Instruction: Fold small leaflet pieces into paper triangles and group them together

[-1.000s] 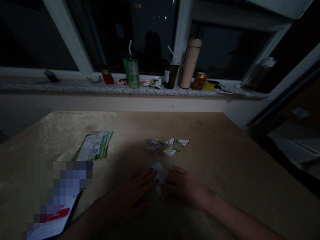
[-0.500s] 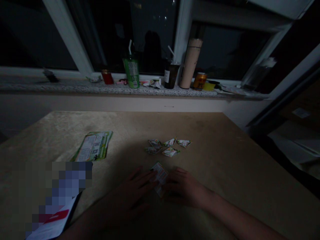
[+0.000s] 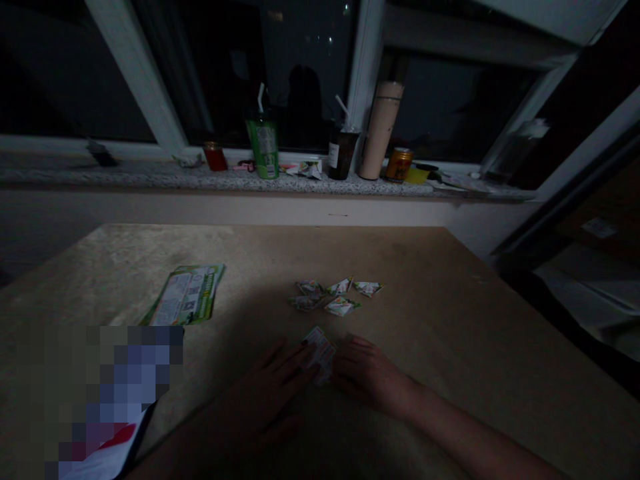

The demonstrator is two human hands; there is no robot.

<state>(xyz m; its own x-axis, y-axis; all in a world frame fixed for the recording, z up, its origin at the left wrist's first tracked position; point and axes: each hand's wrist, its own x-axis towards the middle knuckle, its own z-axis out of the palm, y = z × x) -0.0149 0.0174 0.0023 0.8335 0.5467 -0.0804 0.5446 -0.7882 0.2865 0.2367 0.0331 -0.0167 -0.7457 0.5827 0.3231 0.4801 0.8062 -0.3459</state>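
In dim light, a small printed paper piece (image 3: 319,353) lies on the tan table (image 3: 450,320) between my two hands. My left hand (image 3: 273,390) rests flat with its fingers stretched out, their tips pressing the paper's left edge. My right hand (image 3: 367,373) is curled over the paper's right side, fingertips pinching or pressing it. Just beyond the hands lies a cluster of several small folded paper pieces (image 3: 334,297).
A stack of green printed leaflets (image 3: 186,303) lies at the left; a white and red sheet (image 3: 107,453) sits at the near left. The windowsill (image 3: 150,175) holds a green cup with straw (image 3: 263,147), a dark cup (image 3: 342,152), a tall beige tumbler (image 3: 381,130) and a can (image 3: 399,164).
The paper between my hands looks smaller and more folded, and my fingers have closed in on it slightly. The view has tilted a little.
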